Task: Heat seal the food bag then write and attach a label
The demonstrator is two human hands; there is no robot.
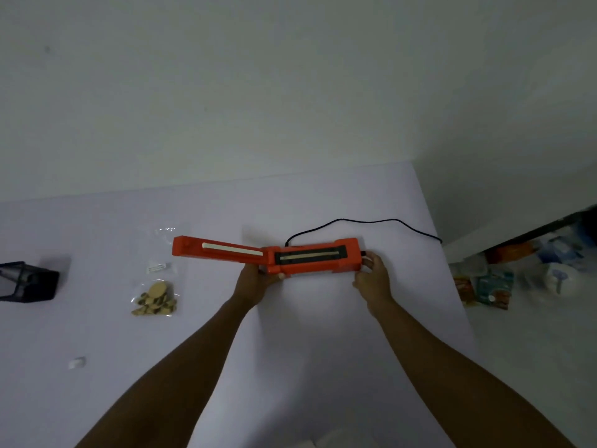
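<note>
The head camera looks down on a pale table [290, 367] where an orange heat sealer [310, 258] lies with its lid [223, 250] swung fully open to the left, the sealing strip on the base exposed. The left hand [253, 281] grips the near edge of the base by the hinge, fingers curled under it. The right hand [371, 276] is at the far right end, thumb and fingertips closed narrowly on what looks like a small black knob [363, 253]; whether it is turning it I cannot tell. This reads as setting up the sealer, with sealing itself not yet begun. The food bag [155, 295], a clear pouch of pale round biscuits, lies flat on the table well to the left of the sealer, apart from both hands. The next move likely calls for one hand to let go, fetch the bag and lay its open mouth across the strip before the lid comes down. The open lid points toward the bag but does not touch it. A black cord [355, 221] loops behind the sealer toward the table's right edge, a dark container [29, 281] stands at the far left, a small white scrap [77, 362] lies nearer, and some packets [484, 287] sit below the table on the right.
</note>
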